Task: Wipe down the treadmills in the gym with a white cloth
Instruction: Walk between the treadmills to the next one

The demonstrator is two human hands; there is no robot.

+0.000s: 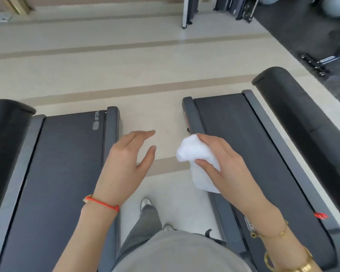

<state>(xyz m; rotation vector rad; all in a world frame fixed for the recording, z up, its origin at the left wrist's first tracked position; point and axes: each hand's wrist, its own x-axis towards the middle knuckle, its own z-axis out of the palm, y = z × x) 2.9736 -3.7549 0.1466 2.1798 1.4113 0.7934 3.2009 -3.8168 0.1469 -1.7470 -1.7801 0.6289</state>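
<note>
Standing between two dark grey treadmills (234, 138), the right hand (224, 163) grips a crumpled white cloth (196, 154) at frame centre, the left hand (126, 161) hovers spread and empty; wiping looks unstarted.

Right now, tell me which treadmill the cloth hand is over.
The right treadmill: the right hand holds the white cloth above its inner side rail. The left treadmill has only the empty left hand nearby.

1. Pale letters "STA" (96, 116), cut off by the side rail, stand on the left treadmill belt (63, 173) at its far end, toward ten o'clock.
2. A small oval logo badge (96, 126) beside them is unreadable.
</note>
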